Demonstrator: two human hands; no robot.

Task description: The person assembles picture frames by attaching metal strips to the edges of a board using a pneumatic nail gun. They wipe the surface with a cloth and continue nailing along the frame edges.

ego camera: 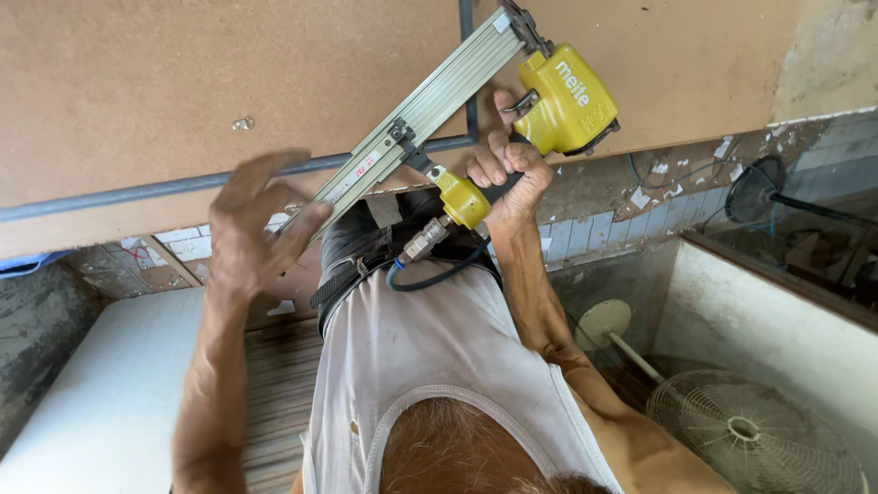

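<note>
My right hand [506,174] is shut on the grip of a yellow pneumatic nail gun [567,96]. Its long silver magazine [421,114] slants down to the left, and its nose [518,18] points at a large brown fibreboard panel [183,82]. A dark air hose [430,277] loops from the brass fitting under the grip, in front of my white sleeveless shirt [430,357]. My left hand [251,224] is blurred, with its fingers spread and nothing in it. Its fingertips are close to the lower end of the magazine; whether they touch it is unclear.
A grey strip [137,192] runs across the panel's lower part. A white flat board [101,393] lies at the lower left. A round fan grille [745,430] and a fan base [602,322] sit at the lower right, and a dark fan [759,187] stands by a tiled wall [594,233].
</note>
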